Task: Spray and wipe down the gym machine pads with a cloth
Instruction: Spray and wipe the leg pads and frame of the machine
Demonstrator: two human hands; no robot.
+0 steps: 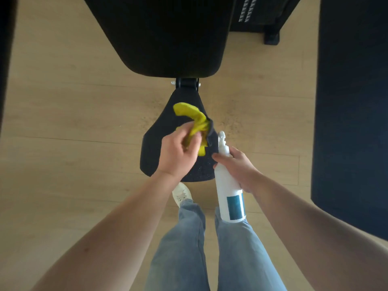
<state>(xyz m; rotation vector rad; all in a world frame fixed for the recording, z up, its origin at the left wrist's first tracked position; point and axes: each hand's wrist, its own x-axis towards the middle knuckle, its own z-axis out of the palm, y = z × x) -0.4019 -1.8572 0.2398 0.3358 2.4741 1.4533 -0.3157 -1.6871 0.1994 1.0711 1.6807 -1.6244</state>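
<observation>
Left hand [178, 152] grips the yellow cloth [194, 120] bunched over the seat pad [155, 148] at frame centre, right hand [239, 166] wrapped round the spray bottle [227, 192] just beside it, so best flatten cloth & wipe w/ overlapping strokes across wet speckles toward back pad [168, 34] up top; pale wood floor [73, 101], dark mat [352, 101] at right.

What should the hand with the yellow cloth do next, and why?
Probably press the bunched yellow cloth flat and rub it over the small black seat pad. The left hand holds it above the pad, which shows speckles like spray droplets near the white spray bottle.
</observation>
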